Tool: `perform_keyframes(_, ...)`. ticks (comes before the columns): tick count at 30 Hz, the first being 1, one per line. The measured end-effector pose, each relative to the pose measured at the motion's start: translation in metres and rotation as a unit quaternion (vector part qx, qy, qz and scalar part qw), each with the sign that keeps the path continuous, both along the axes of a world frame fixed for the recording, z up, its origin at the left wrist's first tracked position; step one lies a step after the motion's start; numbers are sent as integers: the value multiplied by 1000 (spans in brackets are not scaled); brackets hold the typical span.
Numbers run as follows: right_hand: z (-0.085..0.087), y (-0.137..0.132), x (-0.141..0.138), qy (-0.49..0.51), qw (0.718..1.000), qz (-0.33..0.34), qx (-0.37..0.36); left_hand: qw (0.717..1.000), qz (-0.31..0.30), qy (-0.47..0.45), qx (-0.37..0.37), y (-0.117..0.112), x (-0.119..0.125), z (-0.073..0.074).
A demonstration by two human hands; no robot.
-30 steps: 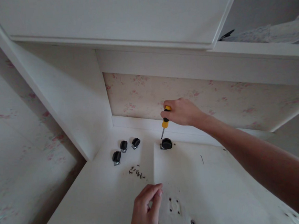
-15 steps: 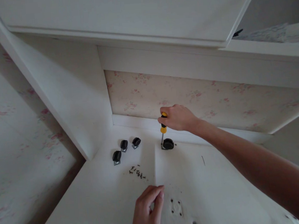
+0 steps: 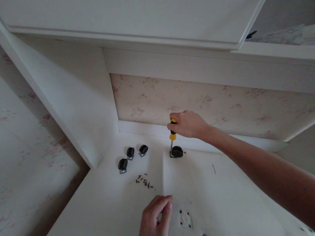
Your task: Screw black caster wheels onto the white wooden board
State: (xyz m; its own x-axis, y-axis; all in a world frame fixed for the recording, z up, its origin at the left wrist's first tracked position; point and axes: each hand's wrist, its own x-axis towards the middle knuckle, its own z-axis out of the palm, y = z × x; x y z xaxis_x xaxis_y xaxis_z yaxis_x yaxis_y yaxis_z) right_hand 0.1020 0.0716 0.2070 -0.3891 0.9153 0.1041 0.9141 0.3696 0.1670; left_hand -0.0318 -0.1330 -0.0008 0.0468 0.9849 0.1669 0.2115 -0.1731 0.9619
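watching from afar, i see my right hand (image 3: 190,123) with its fingers closed around the handle of a yellow-and-black screwdriver (image 3: 172,136). the shaft stands nearly upright, its tip down at the base of a black caster (image 3: 178,151) at the far-left corner of a white panel (image 3: 201,187); i judge that steep angle suits pressing straight down, and gets past the wheel. my left hand (image 3: 154,220) is by the panel's near-left edge, fingers curled, thumb close to the index; whether they pinch anything, i cannot tell. three loose casters (image 3: 130,151) and small dark screws (image 3: 144,181) lie left of the panel, probably grouped to stay clear yet reachable.
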Motion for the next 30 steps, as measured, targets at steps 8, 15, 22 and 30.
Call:
perform_keyframes(8, 1, 0, -1, 4, 1000, -7, 3, 1000, -2, 3, 2, 1, 0, 0)
perform_keyframes(15, 2, 1, 1, 12, 1000, -22, -4, 1000, 4, 0, 1, 0, 0, 3)
perform_keyframes(22, 4, 5, 4, 16, 999, -32, -15, 1000, 5, 0, -3, 1, 0, 2)
perform_keyframes(30, 5, 5, 3, 16, 999, -28, -15, 1000, 11, 1, -2, 0, 1, 5)
